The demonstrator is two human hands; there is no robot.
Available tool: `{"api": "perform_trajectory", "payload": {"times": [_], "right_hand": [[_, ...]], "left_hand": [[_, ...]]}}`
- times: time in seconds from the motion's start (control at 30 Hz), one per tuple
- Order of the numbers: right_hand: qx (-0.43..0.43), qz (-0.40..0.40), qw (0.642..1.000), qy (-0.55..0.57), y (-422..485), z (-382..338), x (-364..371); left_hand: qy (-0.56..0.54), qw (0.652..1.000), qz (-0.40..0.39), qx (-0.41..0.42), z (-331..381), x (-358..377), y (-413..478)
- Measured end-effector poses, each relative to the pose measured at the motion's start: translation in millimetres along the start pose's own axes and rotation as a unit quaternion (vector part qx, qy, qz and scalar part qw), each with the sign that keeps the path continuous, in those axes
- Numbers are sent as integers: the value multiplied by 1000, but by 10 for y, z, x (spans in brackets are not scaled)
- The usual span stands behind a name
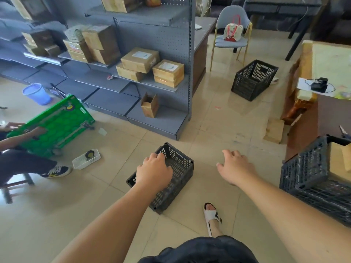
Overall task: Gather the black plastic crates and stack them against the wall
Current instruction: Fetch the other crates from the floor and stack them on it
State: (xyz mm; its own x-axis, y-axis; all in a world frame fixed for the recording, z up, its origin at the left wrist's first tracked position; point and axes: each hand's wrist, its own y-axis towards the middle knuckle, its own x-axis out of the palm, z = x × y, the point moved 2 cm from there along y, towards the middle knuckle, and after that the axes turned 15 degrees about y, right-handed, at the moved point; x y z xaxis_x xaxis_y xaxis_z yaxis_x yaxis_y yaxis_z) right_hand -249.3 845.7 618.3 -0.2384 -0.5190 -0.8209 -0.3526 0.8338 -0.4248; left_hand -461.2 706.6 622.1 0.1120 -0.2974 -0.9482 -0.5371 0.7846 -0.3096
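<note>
The step in hand is the pick-up of the nearest black crate [182, 166], which sits upright and empty on the tiled floor [106, 202] directly under the left hand [153, 172]. That hand lies over the crate's left rim with fingers loosely spread and gripping nothing; whether it touches the plastic cannot be told. The right hand [235, 168] hovers open over bare floor just right of the crate. The next move likely calls for both hands to drop onto opposite rims and close. A second crate [253, 79] waits well ahead of the right hand, and a tilted crate pair [307, 168] stands further right.
</note>
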Motion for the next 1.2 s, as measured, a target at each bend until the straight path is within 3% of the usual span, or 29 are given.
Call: {"api": "perform_trajectory", "payload": {"times": [0.33,0.53,0.9,1.2], "right_hand": [[-115,-82,986,-91,1618,-687,-458],[-179,-133,963,-149,2233,-1247,-294],[-208,-161,937,-230,2970,-2132,189],[-210,-201,920,-263,3668,-2445,713]], "left_hand": [[-48,991,-17,-127,71,-223,1046],[-104,967,-82,-220,-150,58,1197],[-164,923,-146,-316,-1003,581,1558],[-190,893,-205,-353,-1130,962,1938]]}}
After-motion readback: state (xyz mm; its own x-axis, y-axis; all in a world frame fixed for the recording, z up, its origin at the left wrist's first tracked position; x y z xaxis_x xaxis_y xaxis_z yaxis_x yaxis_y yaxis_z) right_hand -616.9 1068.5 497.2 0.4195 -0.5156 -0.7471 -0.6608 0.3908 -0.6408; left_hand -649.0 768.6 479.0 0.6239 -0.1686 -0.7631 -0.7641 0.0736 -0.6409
